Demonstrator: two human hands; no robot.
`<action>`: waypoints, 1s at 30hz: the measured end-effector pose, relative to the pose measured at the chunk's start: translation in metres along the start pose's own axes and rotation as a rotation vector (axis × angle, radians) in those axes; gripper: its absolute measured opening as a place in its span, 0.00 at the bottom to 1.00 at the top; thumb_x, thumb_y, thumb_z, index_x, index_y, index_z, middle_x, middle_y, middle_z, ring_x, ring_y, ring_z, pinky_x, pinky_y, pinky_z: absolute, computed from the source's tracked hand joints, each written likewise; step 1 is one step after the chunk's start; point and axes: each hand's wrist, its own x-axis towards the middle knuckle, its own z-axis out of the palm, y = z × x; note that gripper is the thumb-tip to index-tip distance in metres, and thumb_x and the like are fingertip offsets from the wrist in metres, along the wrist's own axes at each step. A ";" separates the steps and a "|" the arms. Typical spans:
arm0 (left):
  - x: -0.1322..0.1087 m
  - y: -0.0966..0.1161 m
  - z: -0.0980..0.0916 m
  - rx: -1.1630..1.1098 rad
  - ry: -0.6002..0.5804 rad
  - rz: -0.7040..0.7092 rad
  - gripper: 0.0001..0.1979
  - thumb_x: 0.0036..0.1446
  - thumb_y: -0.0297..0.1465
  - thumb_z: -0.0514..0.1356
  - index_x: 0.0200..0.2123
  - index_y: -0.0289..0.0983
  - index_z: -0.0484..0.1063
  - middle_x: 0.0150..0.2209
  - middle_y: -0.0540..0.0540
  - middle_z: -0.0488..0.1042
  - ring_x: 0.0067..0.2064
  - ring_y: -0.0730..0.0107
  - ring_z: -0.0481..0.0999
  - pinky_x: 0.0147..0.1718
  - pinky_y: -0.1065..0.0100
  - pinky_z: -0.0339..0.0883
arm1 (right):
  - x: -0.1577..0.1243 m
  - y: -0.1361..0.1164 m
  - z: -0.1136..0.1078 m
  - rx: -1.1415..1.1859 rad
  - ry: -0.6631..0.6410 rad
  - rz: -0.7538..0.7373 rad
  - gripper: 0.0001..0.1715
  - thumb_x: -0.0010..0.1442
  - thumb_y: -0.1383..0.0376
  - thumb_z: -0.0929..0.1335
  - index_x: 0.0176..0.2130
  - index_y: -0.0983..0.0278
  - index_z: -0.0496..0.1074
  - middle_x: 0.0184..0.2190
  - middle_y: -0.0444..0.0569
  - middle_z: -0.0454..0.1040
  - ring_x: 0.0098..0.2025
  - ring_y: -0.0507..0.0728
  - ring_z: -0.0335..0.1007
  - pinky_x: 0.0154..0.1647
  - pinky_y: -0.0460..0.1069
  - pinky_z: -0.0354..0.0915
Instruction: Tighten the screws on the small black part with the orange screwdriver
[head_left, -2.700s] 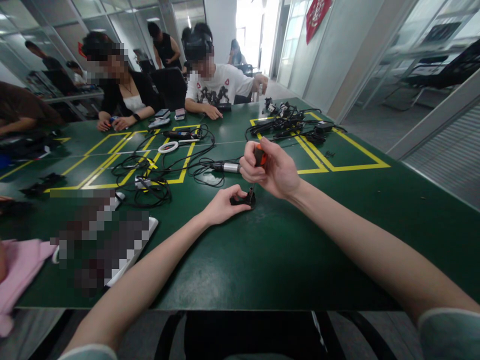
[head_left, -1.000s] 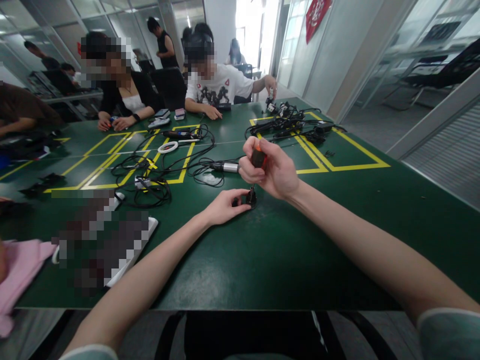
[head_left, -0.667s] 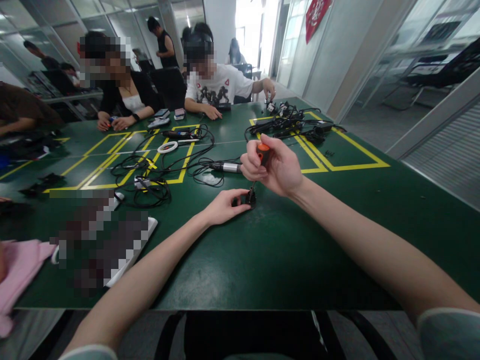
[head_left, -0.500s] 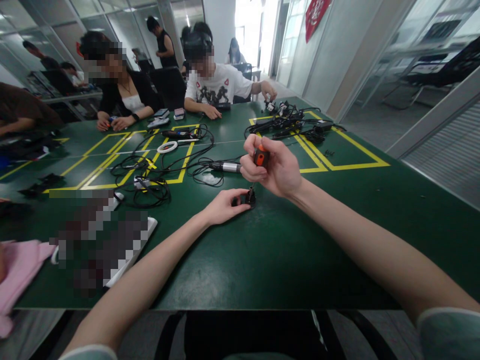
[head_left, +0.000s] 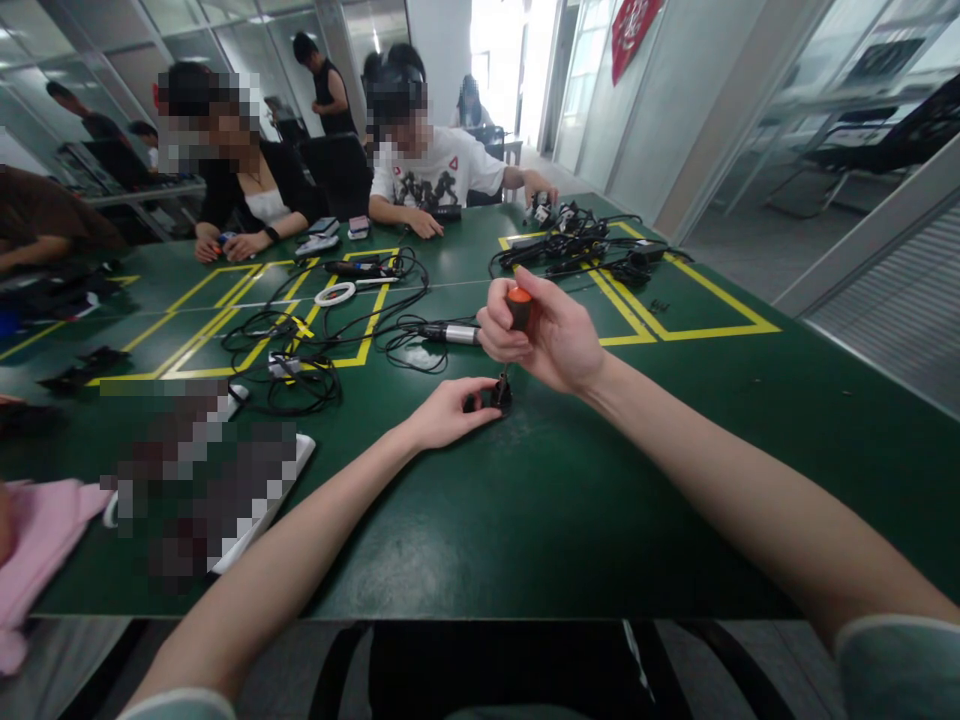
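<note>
**Screwdriver twisted into pinned part**

Head view: right hand (head_left: 547, 340), clenched round the orange-capped screwdriver (head_left: 517, 303), has regripped. Its tip stands in the small black part (head_left: 501, 397), unmoved between the left hand (head_left: 442, 415)'s pinching fingertips. The turning apparently continues.

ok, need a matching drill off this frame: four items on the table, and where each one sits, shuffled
Things:
1. screwdriver
2. small black part
3. white ring
4. microphone

Places:
A. among the black cables, well away from both hands
B. on the table, held by the left hand
C. upright in the right hand
D. lying flat beside the right hand's fingers

Pairs: 1-C, 2-B, 3-A, 4-D
</note>
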 end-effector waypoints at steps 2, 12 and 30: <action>0.000 0.000 0.000 0.006 -0.002 0.000 0.22 0.65 0.37 0.68 0.59 0.34 0.80 0.31 0.51 0.75 0.32 0.69 0.68 0.36 0.69 0.64 | -0.001 0.002 0.000 0.001 0.000 -0.019 0.30 0.70 0.42 0.67 0.29 0.61 0.63 0.17 0.35 0.50 0.19 0.47 0.41 0.20 0.43 0.44; -0.001 0.002 -0.001 0.010 -0.004 -0.008 0.22 0.65 0.38 0.67 0.58 0.34 0.80 0.31 0.51 0.74 0.32 0.69 0.68 0.36 0.68 0.64 | -0.001 -0.002 0.001 0.006 0.061 -0.013 0.25 0.75 0.53 0.63 0.28 0.61 0.61 0.18 0.38 0.57 0.19 0.47 0.47 0.20 0.42 0.51; 0.000 0.005 -0.001 -0.004 -0.006 -0.035 0.23 0.64 0.39 0.67 0.59 0.34 0.80 0.30 0.52 0.73 0.31 0.70 0.66 0.35 0.69 0.63 | 0.000 -0.001 -0.001 -0.015 0.055 -0.068 0.15 0.62 0.56 0.69 0.30 0.61 0.65 0.19 0.38 0.62 0.18 0.48 0.52 0.19 0.44 0.51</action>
